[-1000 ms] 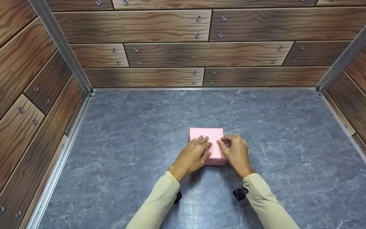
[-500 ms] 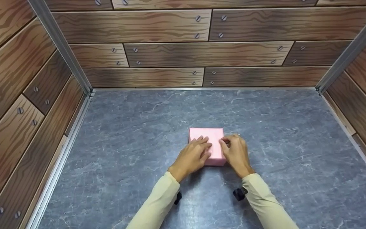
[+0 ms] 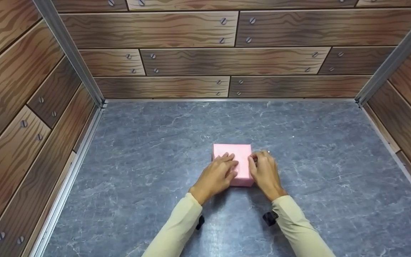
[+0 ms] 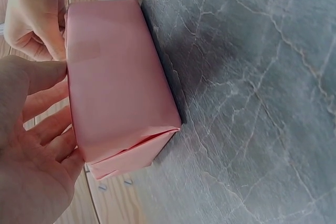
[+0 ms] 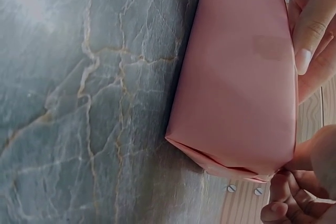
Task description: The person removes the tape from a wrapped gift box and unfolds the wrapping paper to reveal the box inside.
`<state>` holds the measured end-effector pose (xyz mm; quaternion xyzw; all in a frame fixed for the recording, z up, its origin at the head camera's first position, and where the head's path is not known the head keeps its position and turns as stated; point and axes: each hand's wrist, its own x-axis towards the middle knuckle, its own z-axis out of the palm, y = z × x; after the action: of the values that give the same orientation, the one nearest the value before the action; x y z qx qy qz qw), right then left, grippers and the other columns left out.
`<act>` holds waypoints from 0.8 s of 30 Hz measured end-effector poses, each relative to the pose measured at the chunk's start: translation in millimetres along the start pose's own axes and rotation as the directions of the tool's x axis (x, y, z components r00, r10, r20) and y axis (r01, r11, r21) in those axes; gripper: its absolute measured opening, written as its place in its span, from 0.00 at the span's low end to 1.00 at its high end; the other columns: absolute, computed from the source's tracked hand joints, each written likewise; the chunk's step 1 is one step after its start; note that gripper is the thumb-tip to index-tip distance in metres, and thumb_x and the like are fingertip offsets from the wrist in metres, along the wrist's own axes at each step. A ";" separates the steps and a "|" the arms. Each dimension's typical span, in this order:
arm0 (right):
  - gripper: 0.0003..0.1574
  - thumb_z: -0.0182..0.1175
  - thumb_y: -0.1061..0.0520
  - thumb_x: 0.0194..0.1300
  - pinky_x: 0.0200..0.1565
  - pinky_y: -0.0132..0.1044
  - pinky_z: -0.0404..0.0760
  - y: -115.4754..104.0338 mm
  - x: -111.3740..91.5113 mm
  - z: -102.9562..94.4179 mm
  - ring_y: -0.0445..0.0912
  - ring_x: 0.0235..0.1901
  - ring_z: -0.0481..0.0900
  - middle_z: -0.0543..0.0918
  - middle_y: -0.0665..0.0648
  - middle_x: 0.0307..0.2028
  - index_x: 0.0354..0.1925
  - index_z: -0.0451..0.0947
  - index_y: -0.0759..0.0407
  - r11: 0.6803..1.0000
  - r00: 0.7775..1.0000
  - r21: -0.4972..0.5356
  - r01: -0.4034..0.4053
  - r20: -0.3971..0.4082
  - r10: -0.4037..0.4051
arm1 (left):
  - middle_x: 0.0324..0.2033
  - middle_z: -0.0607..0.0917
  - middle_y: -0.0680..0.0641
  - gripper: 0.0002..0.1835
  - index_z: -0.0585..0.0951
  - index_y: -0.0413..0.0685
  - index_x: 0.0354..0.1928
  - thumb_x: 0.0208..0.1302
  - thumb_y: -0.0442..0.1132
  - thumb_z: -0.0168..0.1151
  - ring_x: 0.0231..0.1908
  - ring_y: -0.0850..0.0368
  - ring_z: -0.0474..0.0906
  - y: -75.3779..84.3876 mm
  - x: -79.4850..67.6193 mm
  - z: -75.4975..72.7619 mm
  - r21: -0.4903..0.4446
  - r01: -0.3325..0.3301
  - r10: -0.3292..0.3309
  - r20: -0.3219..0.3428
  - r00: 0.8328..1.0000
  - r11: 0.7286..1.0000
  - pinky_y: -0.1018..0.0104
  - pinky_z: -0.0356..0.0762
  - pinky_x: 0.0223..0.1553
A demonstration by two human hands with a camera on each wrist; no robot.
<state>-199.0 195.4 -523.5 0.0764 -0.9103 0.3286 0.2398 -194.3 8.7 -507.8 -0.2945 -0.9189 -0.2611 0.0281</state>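
On a blue-grey marble-patterned desk (image 3: 137,150) sits a pink paper-wrapped rectangular box (image 3: 242,152). The left hand (image 3: 215,174) lies across its top, fingers outstretched, probably steadying it; at its right edge the right hand (image 3: 266,175) curls its fingers closed, any pinched thing hidden.

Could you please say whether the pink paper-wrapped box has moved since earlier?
No, not visibly: in the head view, the pink paper-wrapped box keeps its place relative to the brown wood-patterned back wall.
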 end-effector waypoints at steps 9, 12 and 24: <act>0.05 0.64 0.66 0.66 0.36 0.53 0.82 2.6 -0.6 -0.8 0.57 0.31 0.82 0.80 0.63 0.31 0.33 0.81 0.70 1.000 1.000 -0.005 -0.022 -0.010 0.021 | 0.67 0.76 0.42 0.19 0.82 0.42 0.61 0.72 0.41 0.61 0.70 0.48 0.67 0.4 0.4 0.4 0.002 0.004 -0.004 0.012 1.000 1.000 0.54 0.58 0.74; 0.06 0.64 0.66 0.66 0.36 0.53 0.81 3.4 -0.5 -1.3 0.57 0.31 0.82 0.80 0.63 0.31 0.33 0.81 0.69 1.000 0.999 -0.004 -0.029 -0.013 0.029 | 0.67 0.75 0.43 0.19 0.82 0.42 0.61 0.73 0.41 0.61 0.71 0.48 0.67 0.0 0.2 0.1 -0.008 0.010 -0.010 0.015 1.000 1.000 0.54 0.57 0.74; 0.05 0.63 0.67 0.66 0.37 0.53 0.81 8.0 -2.5 -2.2 0.57 0.32 0.81 0.79 0.63 0.31 0.32 0.80 0.69 0.999 0.999 0.015 -0.032 -0.030 0.032 | 0.67 0.76 0.41 0.18 0.82 0.42 0.60 0.72 0.40 0.61 0.70 0.46 0.68 0.1 -0.7 -0.3 -0.015 -0.009 0.009 -0.005 1.000 1.000 0.53 0.58 0.74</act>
<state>-198.3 203.0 -527.7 0.0587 -0.9053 0.3402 0.2475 -193.7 8.3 -507.7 -0.2983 -0.9155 -0.2684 0.0296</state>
